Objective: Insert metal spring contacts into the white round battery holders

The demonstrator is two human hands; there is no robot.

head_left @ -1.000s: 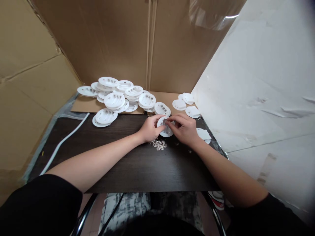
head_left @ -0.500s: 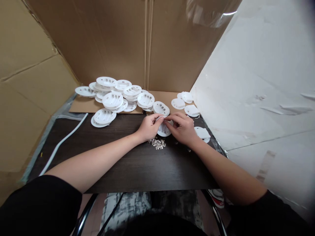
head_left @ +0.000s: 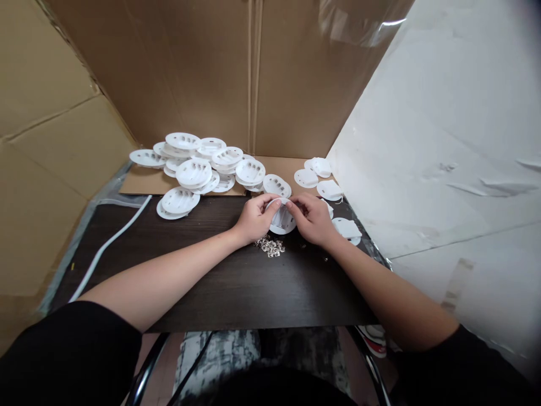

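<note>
A round white plastic battery-holder disc (head_left: 282,221) is held tilted between my two hands, its slotted side facing me. My left hand (head_left: 255,218) grips its left edge, thumb on the face and fingers behind. On the right, my right hand (head_left: 313,218) closes on the upper right edge with its thumb pressed on the face near the top. Whether a small metal piece lies under the thumbs, I cannot make out. Just below the disc a small heap of shiny metal contact plates (head_left: 271,246) lies on the dark table (head_left: 236,287).
Many similar white discs (head_left: 193,172) are piled at the back left, partly on a cardboard sheet (head_left: 141,179). More discs (head_left: 328,190) lie face down at the right. A white cable (head_left: 107,242) runs along the left. Cardboard (head_left: 190,67) walls the back.
My right hand has shifted from pinching at the disc's top to gripping its right edge, thumb on the face. More of the disc's face now shows. My left hand stays nearly still.
</note>
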